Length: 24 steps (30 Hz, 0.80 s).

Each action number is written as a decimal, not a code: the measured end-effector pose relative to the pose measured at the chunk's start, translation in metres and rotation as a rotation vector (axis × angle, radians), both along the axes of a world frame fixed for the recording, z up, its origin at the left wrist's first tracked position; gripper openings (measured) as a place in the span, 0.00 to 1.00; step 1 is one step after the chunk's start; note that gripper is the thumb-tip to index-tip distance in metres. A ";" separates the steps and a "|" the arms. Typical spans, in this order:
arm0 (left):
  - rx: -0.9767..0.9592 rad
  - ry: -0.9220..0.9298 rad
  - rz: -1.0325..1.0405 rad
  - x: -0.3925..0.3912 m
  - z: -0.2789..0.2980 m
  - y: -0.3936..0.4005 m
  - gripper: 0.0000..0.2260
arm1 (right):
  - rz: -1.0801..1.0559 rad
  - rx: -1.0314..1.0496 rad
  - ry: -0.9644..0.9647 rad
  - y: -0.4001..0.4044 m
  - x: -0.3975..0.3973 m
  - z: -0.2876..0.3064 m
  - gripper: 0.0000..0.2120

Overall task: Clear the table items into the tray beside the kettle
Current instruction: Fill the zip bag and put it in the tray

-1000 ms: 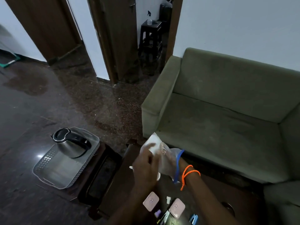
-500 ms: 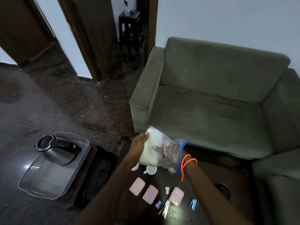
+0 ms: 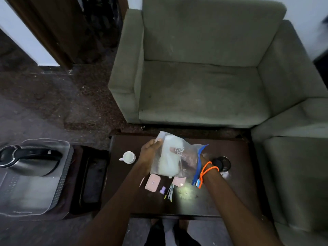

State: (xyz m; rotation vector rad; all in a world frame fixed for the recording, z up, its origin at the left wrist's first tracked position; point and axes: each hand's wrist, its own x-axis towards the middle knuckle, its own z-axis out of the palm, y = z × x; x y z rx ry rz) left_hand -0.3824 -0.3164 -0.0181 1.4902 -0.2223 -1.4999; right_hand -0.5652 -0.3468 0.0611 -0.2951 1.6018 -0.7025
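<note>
I hold a clear zip bag (image 3: 173, 155) with a blue seal over the dark table (image 3: 236, 189). My left hand (image 3: 149, 153) grips its far left corner from outside. My right hand (image 3: 188, 158) is pushed inside the bag up to the wrist, which wears orange cords; something white sits in the bag with it. Under the bag lie two pink cases (image 3: 152, 182), a small purple piece (image 3: 162, 190) and thin sticks (image 3: 170, 190). A white cup (image 3: 128, 157) stands left of my left hand. The grey tray (image 3: 61, 181) holds the steel kettle (image 3: 28, 161) at far left.
A black round object (image 3: 221, 163) rests on the table right of my wrist. A green sofa (image 3: 195, 77) stands behind the table and another seat (image 3: 292, 166) on the right. A dark side stand (image 3: 92, 176) sits between tray and table.
The view has tilted down, so the whole table shows. The bag has dropped lower over the table items, and my right hand stays inside it while my left keeps its corner.
</note>
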 end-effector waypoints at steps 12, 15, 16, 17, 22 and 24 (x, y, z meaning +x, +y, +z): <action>0.037 0.164 -0.057 -0.056 -0.068 -0.018 0.13 | 0.014 -0.299 -0.044 -0.013 -0.136 -0.031 0.04; 0.052 0.233 -0.009 -0.067 -0.100 -0.017 0.18 | -0.201 -0.302 0.033 -0.009 -0.190 -0.068 0.08; 0.057 0.254 0.011 -0.070 -0.110 -0.016 0.19 | -0.252 -0.283 0.085 -0.008 -0.205 -0.083 0.11; 0.066 0.280 0.034 -0.073 -0.119 -0.014 0.19 | -0.292 -0.261 0.136 -0.008 -0.217 -0.098 0.13; 0.110 0.380 0.104 -0.089 -0.160 -0.003 0.20 | -0.299 -0.190 0.336 -0.022 -0.240 -0.177 0.12; 0.113 0.373 0.100 -0.094 -0.176 0.000 0.19 | -0.279 -0.177 0.383 -0.034 -0.240 -0.206 0.13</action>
